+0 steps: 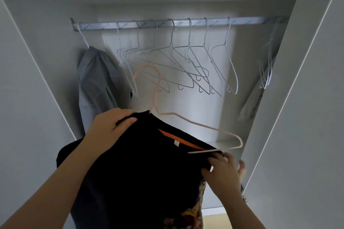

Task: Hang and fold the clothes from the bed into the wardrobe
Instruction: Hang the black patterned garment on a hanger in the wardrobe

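Observation:
A black shirt with an orange strip inside its collar is held up in front of the open wardrobe. A pale pink hanger sits partly inside its neck, with the hook and right arm sticking out. My left hand grips the shirt's left shoulder near the hanger's neck. My right hand pinches the collar edge at the shirt's right side. The silver rail runs across the wardrobe above.
Several bare white wire hangers hang on the rail. A grey garment hangs at the far left, a pale one at the far right. Wardrobe side panels close in on both sides, a shelf above.

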Motion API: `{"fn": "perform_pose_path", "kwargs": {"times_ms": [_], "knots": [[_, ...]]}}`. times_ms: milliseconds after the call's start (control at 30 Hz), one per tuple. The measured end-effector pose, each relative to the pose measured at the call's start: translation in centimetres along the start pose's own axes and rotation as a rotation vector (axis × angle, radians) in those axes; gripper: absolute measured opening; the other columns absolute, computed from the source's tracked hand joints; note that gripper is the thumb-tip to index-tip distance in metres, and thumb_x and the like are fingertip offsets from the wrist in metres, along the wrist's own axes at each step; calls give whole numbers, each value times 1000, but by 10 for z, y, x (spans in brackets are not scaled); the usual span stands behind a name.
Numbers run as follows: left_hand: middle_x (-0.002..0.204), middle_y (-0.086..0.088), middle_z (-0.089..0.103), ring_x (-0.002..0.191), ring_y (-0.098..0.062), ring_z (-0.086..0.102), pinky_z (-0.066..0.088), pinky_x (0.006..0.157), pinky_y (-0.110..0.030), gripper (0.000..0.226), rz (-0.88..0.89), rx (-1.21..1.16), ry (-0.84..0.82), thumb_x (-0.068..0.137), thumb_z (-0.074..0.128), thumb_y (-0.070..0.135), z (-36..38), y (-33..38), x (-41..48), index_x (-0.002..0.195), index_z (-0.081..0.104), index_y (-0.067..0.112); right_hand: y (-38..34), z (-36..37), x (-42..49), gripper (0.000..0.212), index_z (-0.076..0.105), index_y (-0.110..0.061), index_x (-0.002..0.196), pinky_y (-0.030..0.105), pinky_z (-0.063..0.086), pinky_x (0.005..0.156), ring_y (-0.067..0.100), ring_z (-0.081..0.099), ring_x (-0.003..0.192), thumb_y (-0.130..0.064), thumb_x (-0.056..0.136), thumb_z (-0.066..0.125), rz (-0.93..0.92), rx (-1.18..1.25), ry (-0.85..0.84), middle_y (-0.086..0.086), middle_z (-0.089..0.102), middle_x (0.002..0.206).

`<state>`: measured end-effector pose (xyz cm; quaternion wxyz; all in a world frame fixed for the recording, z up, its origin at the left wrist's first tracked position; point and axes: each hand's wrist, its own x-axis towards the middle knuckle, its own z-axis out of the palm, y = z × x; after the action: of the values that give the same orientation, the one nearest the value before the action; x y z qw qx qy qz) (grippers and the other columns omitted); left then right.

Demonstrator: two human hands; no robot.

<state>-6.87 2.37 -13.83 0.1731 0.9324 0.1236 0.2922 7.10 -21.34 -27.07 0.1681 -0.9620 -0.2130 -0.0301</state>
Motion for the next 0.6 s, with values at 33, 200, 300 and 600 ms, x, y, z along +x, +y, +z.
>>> {"fn": "perform_pose_path", "kwargs": {"times_ms": [33,200,300,600], "knots": [[86,-1,64,79,-12,56,33,73,2,18,-3,29,-8,89,60,10,-2,-4,-3,104,67,7,2,-3,0,15,64,-42,91,45,-1,105,12,24,134,-43,85,50,40,9,30,-30,52,118],[83,-3,64,76,-18,58,34,75,-5,18,22,130,-10,83,64,0,-9,-16,-10,100,68,-2,4,-7,5,11,64,-42,89,37,-2,104,13,24,135,-42,87,53,98,89,107,-31,57,116],[75,-10,65,67,-29,64,43,65,-29,18,62,234,-28,78,69,-2,-12,-23,-13,96,68,-2,6,-9,8,15,66,-43,92,33,1,102,11,25,135,-44,88,51,118,71,137,-29,60,114],[64,23,63,66,8,58,34,69,4,8,34,99,-122,81,68,3,-19,-28,-9,87,70,9,15,-12,7,21,66,-46,96,36,-5,104,10,24,135,-54,87,49,164,7,149,-28,63,110]]}}
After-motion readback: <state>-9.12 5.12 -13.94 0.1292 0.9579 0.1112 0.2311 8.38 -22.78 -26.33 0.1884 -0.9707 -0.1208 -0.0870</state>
